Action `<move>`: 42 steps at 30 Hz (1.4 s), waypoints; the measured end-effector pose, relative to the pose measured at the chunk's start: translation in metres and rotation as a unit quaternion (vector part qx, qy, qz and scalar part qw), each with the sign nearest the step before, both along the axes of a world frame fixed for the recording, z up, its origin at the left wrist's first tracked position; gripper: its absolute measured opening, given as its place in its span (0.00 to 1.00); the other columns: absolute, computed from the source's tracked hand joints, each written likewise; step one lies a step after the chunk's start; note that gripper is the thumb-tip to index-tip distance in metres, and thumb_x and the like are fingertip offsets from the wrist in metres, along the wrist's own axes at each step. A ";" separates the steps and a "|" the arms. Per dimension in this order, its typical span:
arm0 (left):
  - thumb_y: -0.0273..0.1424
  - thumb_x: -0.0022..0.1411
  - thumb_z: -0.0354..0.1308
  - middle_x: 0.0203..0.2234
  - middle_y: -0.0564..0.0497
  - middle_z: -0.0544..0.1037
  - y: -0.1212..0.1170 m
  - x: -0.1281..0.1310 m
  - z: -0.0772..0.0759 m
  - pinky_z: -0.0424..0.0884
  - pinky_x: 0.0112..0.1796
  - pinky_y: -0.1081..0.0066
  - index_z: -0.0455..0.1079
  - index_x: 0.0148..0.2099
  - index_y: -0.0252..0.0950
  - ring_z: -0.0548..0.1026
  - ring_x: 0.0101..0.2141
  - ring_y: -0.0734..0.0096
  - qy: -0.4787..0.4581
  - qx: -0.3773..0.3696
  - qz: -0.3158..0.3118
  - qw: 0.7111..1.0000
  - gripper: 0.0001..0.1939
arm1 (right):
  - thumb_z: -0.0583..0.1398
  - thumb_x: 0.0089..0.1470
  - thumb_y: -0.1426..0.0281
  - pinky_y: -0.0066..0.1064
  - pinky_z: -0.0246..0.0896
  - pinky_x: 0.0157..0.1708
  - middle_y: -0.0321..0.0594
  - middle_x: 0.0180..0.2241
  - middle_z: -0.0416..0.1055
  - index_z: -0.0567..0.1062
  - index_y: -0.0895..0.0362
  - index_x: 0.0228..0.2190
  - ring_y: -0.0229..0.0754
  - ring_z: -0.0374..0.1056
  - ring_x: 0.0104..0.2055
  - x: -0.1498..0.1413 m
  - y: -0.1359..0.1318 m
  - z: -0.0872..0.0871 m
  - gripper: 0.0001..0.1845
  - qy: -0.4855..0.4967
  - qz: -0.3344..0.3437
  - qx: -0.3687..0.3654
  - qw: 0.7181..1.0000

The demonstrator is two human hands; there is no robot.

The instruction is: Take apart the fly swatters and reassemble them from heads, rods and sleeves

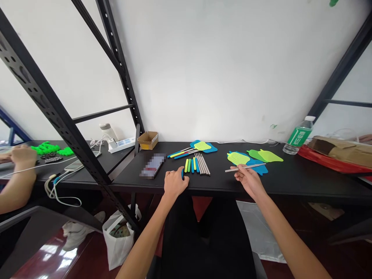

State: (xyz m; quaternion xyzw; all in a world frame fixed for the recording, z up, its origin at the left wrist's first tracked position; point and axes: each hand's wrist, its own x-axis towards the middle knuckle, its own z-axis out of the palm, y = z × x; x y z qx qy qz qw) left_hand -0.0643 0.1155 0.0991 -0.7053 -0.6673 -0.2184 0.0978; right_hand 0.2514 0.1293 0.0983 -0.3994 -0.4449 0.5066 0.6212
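My right hand pinches a thin silver metal rod, held level just above the front of the black table. Closed at the left end of a row of coloured handles, my left hand has its fingers on a blue handle, mostly hidden by them. Beside it lie yellow, green and blue handles, then several silver rods. Behind these are fly swatters with rods and handles. Loose leaf-shaped fly swatter heads in yellow, green and blue lie beyond my right hand.
A phone and a small cardboard box stand left. At right are a water bottle and a red-edged cardboard tray. Black rack posts rise at left, where another person's hand works near green pieces.
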 end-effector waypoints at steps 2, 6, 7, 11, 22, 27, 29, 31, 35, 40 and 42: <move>0.32 0.62 0.50 0.31 0.46 0.80 0.000 0.000 -0.001 0.62 0.48 0.62 0.67 0.61 0.36 0.77 0.37 0.58 0.001 0.005 -0.003 1.000 0.25 | 0.67 0.50 0.53 0.31 0.64 0.25 0.46 0.41 0.78 0.74 0.54 0.32 0.39 0.69 0.29 0.000 0.000 -0.001 0.18 0.003 -0.004 0.010 1.000; 0.32 0.64 0.49 0.30 0.46 0.79 0.001 -0.001 -0.003 0.63 0.47 0.62 0.66 0.62 0.36 0.77 0.36 0.58 0.011 0.018 -0.005 1.000 0.25 | 0.65 0.52 0.52 0.32 0.65 0.27 0.47 0.41 0.77 0.76 0.54 0.31 0.41 0.70 0.31 0.001 0.001 -0.004 0.18 -0.003 -0.005 0.023 1.000; 0.32 0.64 0.49 0.30 0.46 0.79 0.001 -0.001 -0.003 0.63 0.47 0.62 0.66 0.62 0.37 0.77 0.36 0.58 0.013 0.019 -0.006 1.000 0.25 | 0.64 0.53 0.52 0.32 0.65 0.28 0.47 0.41 0.77 0.77 0.54 0.31 0.41 0.70 0.32 0.002 0.001 -0.005 0.18 0.001 -0.003 0.023 1.000; 0.32 0.64 0.48 0.31 0.46 0.79 0.000 -0.001 -0.003 0.63 0.47 0.62 0.67 0.61 0.37 0.77 0.37 0.58 0.010 0.031 -0.006 0.999 0.23 | 0.65 0.53 0.54 0.30 0.64 0.28 0.46 0.41 0.77 0.78 0.55 0.32 0.39 0.69 0.32 0.002 0.003 -0.006 0.16 0.023 0.007 0.017 1.000; 0.31 0.64 0.49 0.29 0.47 0.78 0.001 -0.001 -0.003 0.63 0.46 0.63 0.70 0.57 0.38 0.76 0.35 0.59 0.015 0.032 -0.012 0.999 0.21 | 0.67 0.52 0.54 0.28 0.62 0.25 0.45 0.39 0.78 0.80 0.56 0.31 0.37 0.68 0.30 0.000 0.005 -0.008 0.17 0.029 0.016 0.026 0.999; 0.31 0.64 0.49 0.28 0.47 0.78 0.000 0.000 -0.002 0.63 0.46 0.62 0.69 0.57 0.38 0.76 0.34 0.58 0.014 0.036 -0.016 0.999 0.20 | 0.67 0.52 0.55 0.27 0.62 0.25 0.45 0.38 0.78 0.79 0.56 0.30 0.37 0.68 0.29 -0.001 0.005 -0.008 0.16 0.031 0.013 0.028 0.999; 0.31 0.64 0.49 0.28 0.47 0.77 0.000 0.000 -0.002 0.63 0.46 0.62 0.69 0.57 0.38 0.76 0.34 0.58 0.012 0.041 -0.016 0.999 0.20 | 0.67 0.52 0.55 0.27 0.62 0.25 0.45 0.38 0.78 0.79 0.56 0.30 0.37 0.68 0.29 -0.001 0.005 -0.008 0.16 0.031 0.012 0.030 0.999; 0.31 0.64 0.49 0.28 0.48 0.77 0.000 0.000 -0.002 0.63 0.45 0.63 0.70 0.56 0.38 0.76 0.34 0.59 0.010 0.045 -0.014 0.999 0.20 | 0.67 0.52 0.55 0.27 0.62 0.25 0.45 0.38 0.78 0.79 0.56 0.31 0.37 0.68 0.29 -0.001 0.006 -0.008 0.16 0.032 0.010 0.028 0.999; 0.31 0.64 0.49 0.27 0.48 0.77 0.000 -0.001 -0.003 0.63 0.45 0.63 0.70 0.56 0.38 0.76 0.33 0.59 0.011 0.046 -0.017 0.999 0.20 | 0.67 0.51 0.55 0.27 0.62 0.25 0.45 0.37 0.78 0.78 0.56 0.30 0.37 0.68 0.29 -0.001 0.006 -0.008 0.16 0.032 0.007 0.027 0.999; 0.31 0.64 0.49 0.27 0.48 0.77 0.002 -0.002 -0.003 0.63 0.45 0.62 0.70 0.56 0.38 0.76 0.33 0.59 0.018 0.042 -0.026 0.999 0.19 | 0.67 0.52 0.55 0.27 0.62 0.25 0.44 0.37 0.77 0.79 0.56 0.30 0.36 0.68 0.29 -0.002 0.006 -0.008 0.17 0.022 0.008 0.031 0.999; 0.31 0.64 0.48 0.27 0.48 0.77 0.002 -0.001 -0.003 0.63 0.45 0.63 0.69 0.56 0.38 0.76 0.33 0.59 0.016 0.041 -0.026 0.999 0.20 | 0.67 0.52 0.55 0.27 0.62 0.25 0.44 0.37 0.77 0.79 0.56 0.30 0.36 0.67 0.28 -0.002 0.007 -0.008 0.17 0.021 0.008 0.031 0.999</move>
